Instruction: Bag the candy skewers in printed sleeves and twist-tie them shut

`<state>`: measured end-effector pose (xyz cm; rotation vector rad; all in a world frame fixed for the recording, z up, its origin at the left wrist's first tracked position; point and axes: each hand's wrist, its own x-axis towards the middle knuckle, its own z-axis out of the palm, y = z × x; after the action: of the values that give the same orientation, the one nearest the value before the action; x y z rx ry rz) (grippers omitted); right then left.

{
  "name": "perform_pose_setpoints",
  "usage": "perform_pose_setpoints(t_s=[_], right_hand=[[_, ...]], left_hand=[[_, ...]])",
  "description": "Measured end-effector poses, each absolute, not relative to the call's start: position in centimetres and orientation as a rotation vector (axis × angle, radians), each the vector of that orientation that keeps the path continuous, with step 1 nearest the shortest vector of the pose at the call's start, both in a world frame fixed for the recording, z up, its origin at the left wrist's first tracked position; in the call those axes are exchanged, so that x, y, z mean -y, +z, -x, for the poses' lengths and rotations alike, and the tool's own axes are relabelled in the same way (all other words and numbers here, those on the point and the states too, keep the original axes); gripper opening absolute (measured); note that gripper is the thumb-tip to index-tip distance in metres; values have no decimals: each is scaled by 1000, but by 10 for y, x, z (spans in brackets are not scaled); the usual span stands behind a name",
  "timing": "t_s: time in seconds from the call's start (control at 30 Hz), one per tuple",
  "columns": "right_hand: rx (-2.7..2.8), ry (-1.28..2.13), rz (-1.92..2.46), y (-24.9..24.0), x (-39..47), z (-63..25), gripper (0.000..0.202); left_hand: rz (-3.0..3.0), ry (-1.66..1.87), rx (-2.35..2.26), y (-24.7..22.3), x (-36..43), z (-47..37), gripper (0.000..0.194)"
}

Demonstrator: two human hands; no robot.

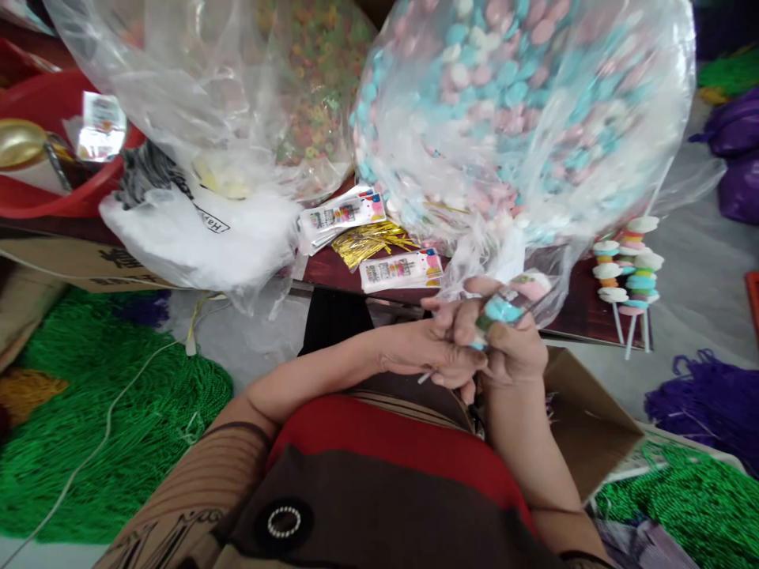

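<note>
My two hands meet at the table's front edge around a candy skewer [503, 308] with pink, blue and green pieces, which looks to be inside a clear wrapper. My left hand [436, 344] is closed about its lower end, where a short bit of white stick pokes out below. The fingers of my right hand [515, 348] are wrapped round the upper part and the loose film. Several finished-looking candy skewers [628, 273] lie at the table's right corner. Nearer the middle lie printed labels [400, 270] and gold twist ties [372, 243].
A big clear bag of pastel candies [515, 103] and a bag of orange-green rings [314, 87] fill the back. At left are a white plastic bag [207, 237] and a red basin [35, 201]. An open carton [584, 419] stands below, right. Green strands [112, 427] cover the floor.
</note>
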<state>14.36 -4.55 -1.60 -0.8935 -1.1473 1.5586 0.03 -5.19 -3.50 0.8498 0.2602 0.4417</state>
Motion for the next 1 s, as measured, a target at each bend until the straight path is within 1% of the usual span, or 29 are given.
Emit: perform_pose_setpoints(t_s=[0.03, 0.1, 0.13, 0.2, 0.27, 0.33, 0.37, 0.43, 0.5, 0.6, 0.63, 0.67, 0.73, 0.8, 0.87, 0.93, 1.0], right_hand=[[1116, 1503, 896, -19, 46, -135, 42], [1078, 1352, 938, -27, 46, -121, 26], [1074, 1256, 987, -31, 45, -116, 22], [1074, 1139, 1065, -35, 43, -114, 22], [1097, 1234, 1091, -33, 42, -121, 32], [1153, 1459, 1059, -26, 40, -133, 48], [1182, 1551, 1034, -22, 39, -138, 53], [1204, 1594, 1021, -16, 37, -143, 53], [1183, 1451, 1058, -16, 32, -137, 46], [1144, 1171, 1118, -24, 25, -115, 38], [1145, 1108, 1130, -27, 22, -108, 36], [1155, 1077, 1137, -30, 19, -102, 34], [1217, 1108, 1132, -35, 11, -94, 32], [1350, 1191, 1120, -38, -2, -92, 29], [1571, 1176, 1161, -42, -18, -89, 25], [1850, 994, 1289, -47, -36, -84, 21], [2121, 756, 1473, -52, -50, -75, 20]], left_hand=[[-987, 471, -398, -37, 49, 2, 52], [-1315, 545, -766, -42, 41, 9, 36], [-1456, 587, -946, -44, 38, 12, 32], [-1588, 682, -1150, -47, 35, 17, 37], [-1480, 702, -1034, -48, 37, 21, 41], [-1212, 594, -701, -46, 42, 24, 50], [-1077, 527, -543, -44, 45, 25, 54], [-891, 479, -375, -40, 47, 26, 57], [-892, 603, -488, -37, 45, 26, 49], [-1119, 902, -996, -35, 38, 26, 25], [-1198, 974, -1161, -35, 35, 28, 20], [-1248, 1026, -1281, -36, 34, 30, 20], [-1243, 1079, -1360, -38, 31, 39, 22], [-1088, 1133, -1276, -40, 29, 51, 21], [-826, 1223, -1141, -39, 25, 66, 24], [-569, 1314, -1058, -36, 20, 80, 31], [-426, 1367, -1042, -30, 17, 91, 33]])
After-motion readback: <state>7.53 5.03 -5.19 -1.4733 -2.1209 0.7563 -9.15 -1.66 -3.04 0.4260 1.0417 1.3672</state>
